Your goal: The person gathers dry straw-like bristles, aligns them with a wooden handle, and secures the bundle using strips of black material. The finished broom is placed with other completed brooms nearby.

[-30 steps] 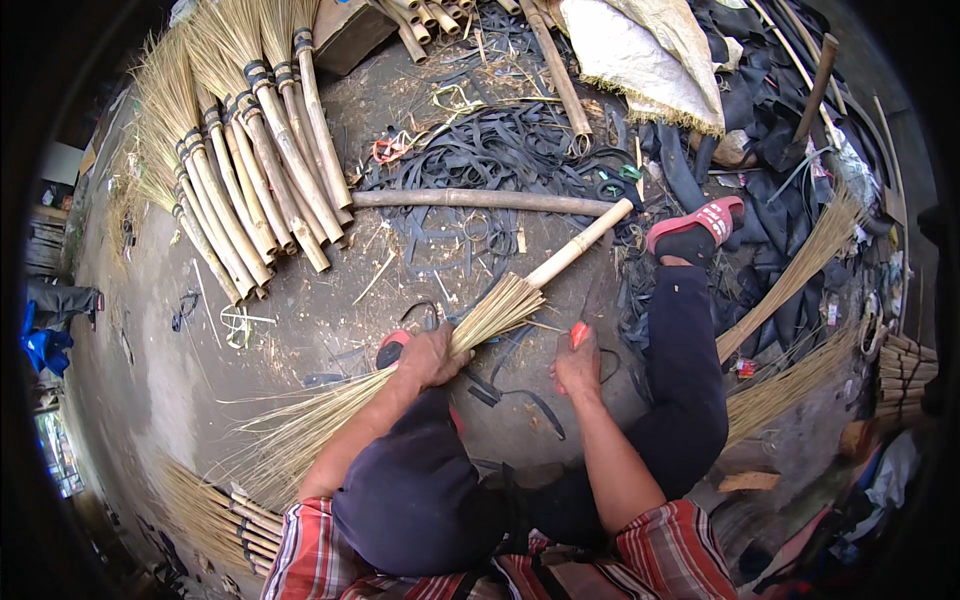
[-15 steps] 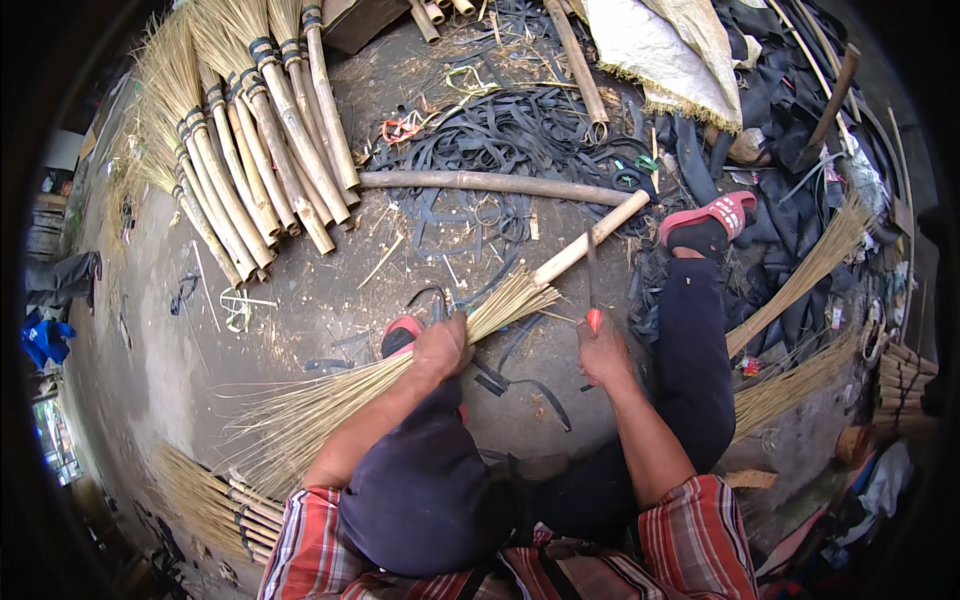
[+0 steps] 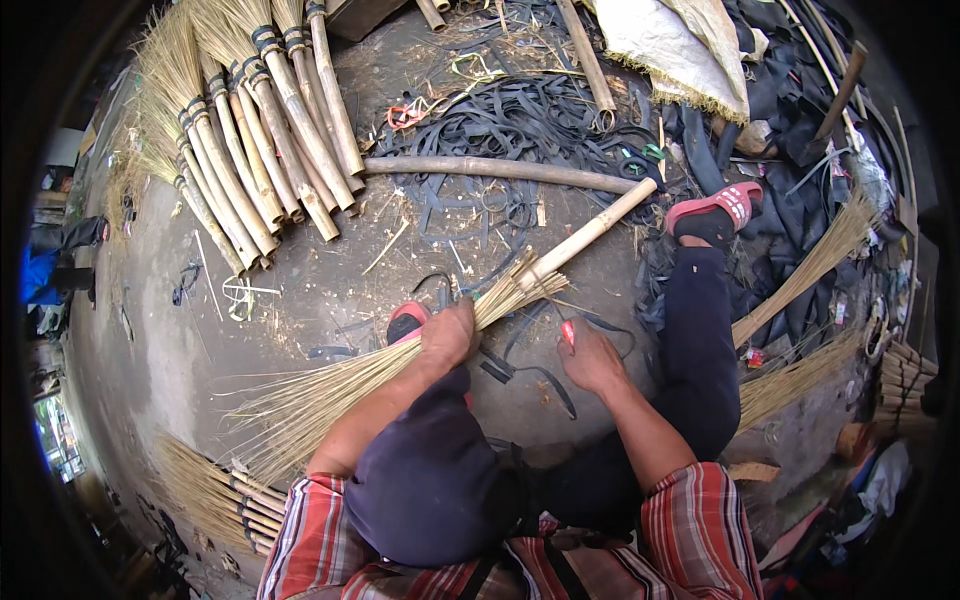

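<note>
Straw-coloured, bamboo-handled fibre broom (image 3: pixel 507 300) sits clenched in the left hand (image 3: pixel 448 333), the right hand (image 3: pixel 592 360) clutching a slim red-handled knife (image 3: pixel 568 331).

One left hand (image 3: pixel 448 332), one right hand (image 3: pixel 592 360), one red-handled knife (image 3: pixel 568 332) and one straw broom (image 3: pixel 505 302) occupy the centre. Two red sandals (image 3: pixel 737 203) show, one central, one upper right. Upper left holds at least eight bound brooms (image 3: pixel 290 87); the right side, two straw bundles (image 3: pixel 800 279); upper right, one white sack (image 3: pixel 690 48).

Head-mounted fisheye camera faces down and forward from above the shirt (image 3: pixel 590 567), covering left hand (image 3: pixel 449 333) and right hand (image 3: pixel 590 360) closely, the floor (image 3: pixel 185 350) farther out.
</note>
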Demonstrator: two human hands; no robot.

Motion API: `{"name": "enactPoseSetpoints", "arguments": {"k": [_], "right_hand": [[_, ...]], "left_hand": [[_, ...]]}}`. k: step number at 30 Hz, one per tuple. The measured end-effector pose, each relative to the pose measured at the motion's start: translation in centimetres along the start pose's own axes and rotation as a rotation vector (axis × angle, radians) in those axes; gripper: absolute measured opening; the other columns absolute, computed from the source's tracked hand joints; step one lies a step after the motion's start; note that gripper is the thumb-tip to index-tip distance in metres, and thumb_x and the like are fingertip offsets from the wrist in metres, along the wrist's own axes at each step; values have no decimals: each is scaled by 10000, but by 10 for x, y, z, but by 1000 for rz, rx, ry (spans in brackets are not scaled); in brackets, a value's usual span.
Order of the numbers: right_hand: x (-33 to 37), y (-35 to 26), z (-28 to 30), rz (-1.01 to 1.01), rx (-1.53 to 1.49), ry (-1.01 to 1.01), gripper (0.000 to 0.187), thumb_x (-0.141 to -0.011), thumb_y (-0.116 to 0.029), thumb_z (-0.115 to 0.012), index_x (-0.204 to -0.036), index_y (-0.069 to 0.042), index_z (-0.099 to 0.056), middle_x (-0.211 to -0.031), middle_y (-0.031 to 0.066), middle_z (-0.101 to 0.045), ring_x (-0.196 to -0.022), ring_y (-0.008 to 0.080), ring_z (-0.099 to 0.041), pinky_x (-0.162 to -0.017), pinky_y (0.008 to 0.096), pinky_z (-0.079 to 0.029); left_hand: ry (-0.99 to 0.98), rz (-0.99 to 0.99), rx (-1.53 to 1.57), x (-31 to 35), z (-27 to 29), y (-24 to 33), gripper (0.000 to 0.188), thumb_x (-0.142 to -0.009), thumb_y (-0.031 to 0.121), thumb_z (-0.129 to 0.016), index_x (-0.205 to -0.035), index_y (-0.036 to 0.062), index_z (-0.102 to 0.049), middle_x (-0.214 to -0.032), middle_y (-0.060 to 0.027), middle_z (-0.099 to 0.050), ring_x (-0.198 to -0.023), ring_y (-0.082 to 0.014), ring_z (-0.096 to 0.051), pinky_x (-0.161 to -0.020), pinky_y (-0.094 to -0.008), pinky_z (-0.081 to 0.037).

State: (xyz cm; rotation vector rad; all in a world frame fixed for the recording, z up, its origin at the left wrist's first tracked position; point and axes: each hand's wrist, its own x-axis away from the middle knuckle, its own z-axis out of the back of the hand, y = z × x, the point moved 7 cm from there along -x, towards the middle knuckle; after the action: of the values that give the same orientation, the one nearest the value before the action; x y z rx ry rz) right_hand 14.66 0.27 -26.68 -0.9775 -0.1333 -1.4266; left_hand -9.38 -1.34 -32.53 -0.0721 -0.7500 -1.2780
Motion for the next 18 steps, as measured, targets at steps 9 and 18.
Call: {"name": "enactPoseSetpoints", "arguments": {"k": [9,18], "right_hand": [[-6,-5,34,6,32,94,359,-1018,-272,-556,-1183,46,-543,-997,380,-688,-982,560,-675,-890,603,-524],[-1,7,35,-13,144,-42,347,-1008,-236,-551,-1222,37,-542,-1078,376,-689,-1067,537,-670,-941,588,-521]], "left_hand": [[-222,-89,-59,-7,15,4,497,-828,263,-758,-1197,-49,-639,-1075,-326,-727,-1016,-475,-723,-897,-527,-578],[-341,-68,155,-18,5,11,525,-771,303,-798,-1111,-89,-717,-1076,-337,-728,-1033,-454,-722,-931,-471,-568]]}}
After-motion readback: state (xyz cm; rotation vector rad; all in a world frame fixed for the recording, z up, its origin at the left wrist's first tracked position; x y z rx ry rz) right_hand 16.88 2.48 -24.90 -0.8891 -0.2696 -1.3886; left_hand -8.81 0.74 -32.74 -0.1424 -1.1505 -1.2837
